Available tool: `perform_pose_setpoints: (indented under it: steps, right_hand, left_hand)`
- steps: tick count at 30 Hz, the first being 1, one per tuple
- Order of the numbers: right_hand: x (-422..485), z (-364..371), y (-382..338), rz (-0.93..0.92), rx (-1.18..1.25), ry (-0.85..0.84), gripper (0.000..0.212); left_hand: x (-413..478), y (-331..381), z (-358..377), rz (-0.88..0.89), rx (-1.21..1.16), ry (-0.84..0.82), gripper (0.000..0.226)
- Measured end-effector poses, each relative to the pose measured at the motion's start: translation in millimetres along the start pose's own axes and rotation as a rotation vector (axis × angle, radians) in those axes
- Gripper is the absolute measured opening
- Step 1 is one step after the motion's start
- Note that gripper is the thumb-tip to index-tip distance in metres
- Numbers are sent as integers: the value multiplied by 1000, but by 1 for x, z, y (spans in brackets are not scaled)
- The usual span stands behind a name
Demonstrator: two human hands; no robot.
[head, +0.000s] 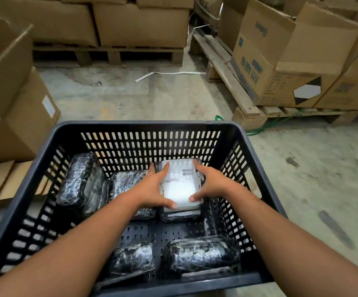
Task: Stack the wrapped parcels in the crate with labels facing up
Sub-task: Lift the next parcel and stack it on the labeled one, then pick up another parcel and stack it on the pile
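A dark slotted plastic crate (pixel 139 126) fills the lower part of the head view. Inside it lie several parcels wrapped in black film. One parcel (pixel 180 187) shows a white label with a barcode facing up; it rests on top of another wrapped parcel (pixel 180 215) near the far wall. My left hand (pixel 152 189) grips its left edge and my right hand (pixel 210 185) grips its right edge. Another parcel (pixel 79 181) leans against the left wall, one (pixel 124 181) lies beside the labelled one, and two (pixel 201 256) (pixel 131 260) lie near the front wall.
Cardboard boxes (pixel 280 61) stand on wooden pallets (pixel 233 82) to the right and at the back. An open box (pixel 13 103) sits at the left. A white strap (pixel 163 74) lies on the concrete floor beyond the crate; a green strap (pixel 265 127) trails by the right pallet.
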State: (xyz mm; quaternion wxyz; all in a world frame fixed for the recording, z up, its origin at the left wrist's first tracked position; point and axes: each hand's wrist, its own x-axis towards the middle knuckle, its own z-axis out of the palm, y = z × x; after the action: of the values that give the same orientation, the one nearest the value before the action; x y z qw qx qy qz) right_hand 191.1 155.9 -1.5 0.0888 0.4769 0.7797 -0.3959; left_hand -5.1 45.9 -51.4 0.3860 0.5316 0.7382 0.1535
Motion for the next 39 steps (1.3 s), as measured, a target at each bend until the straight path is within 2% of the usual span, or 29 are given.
perform_pose_setpoints:
  steps: [8,14,19,23,26,28,31,33,36,39]
  right_hand:
    - [9,1,-2,87,8,-59,132]
    - [4,-1,-2,87,44,-53,133]
    - [-10,4,-1,20,36,133,122]
    - [-25,-4,-1,-58,-6,86,112]
    - [-44,-20,5,-69,-22,41,109]
    - [-60,-25,11,-39,-124,-60,111]
    - [-84,-23,18,-18,-277,-228,116]
    - [-98,-19,20,-21,-353,-282,119]
    - [-111,-11,22,-47,-488,-319,115]
    - [-117,0,24,-74,-528,-284,98]
  left_hand:
    - [5,-6,2,36,-8,-4,141]
    - [4,-2,-1,34,4,-51,135]
    - [-7,14,5,29,71,40,127]
    - [-23,25,-5,90,72,41,123]
    - [-39,43,-21,176,94,41,111]
    - [-53,55,-24,221,110,-45,102]
    - [-74,67,-11,232,167,-358,94]
    - [-85,70,4,241,284,-522,86]
    - [-88,65,23,310,411,-564,58]
    - [-87,64,27,359,416,-531,41]
